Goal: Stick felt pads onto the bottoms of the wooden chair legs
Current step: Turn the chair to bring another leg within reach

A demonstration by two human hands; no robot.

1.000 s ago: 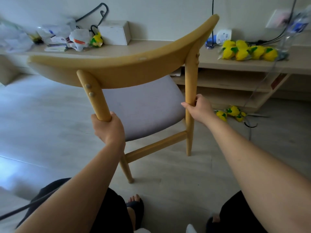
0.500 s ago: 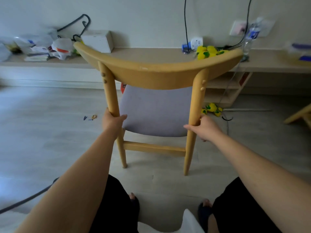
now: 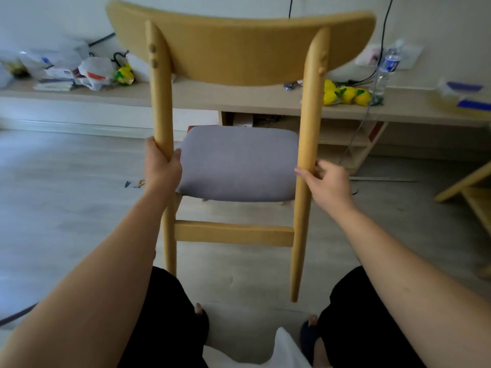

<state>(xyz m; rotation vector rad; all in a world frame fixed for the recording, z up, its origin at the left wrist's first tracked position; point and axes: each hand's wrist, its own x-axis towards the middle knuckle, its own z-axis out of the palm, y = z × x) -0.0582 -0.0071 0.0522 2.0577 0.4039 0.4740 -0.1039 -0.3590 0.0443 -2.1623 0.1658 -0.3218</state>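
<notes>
— Where was the chair (image 3: 239, 166)?
— Upright before the knees, left hand (image 3: 163, 172) gripping one rear post, right hand (image 3: 329, 183) curled round the other.
— Advice?
— Tip it over slowly, I judged, leg ends up.
— Obstacles?
— The shelf (image 3: 239, 98) with its bottle (image 3: 386, 70) and cable (image 3: 382, 35) stood near behind; no pads showed.

Light wooden chair (image 3: 233, 233), grey seat (image 3: 236, 166), upright at centre with its back to the viewer: backrest (image 3: 239, 49) at 12 o'clock, rear legs (image 3: 298, 248) pointing to 6.
</notes>
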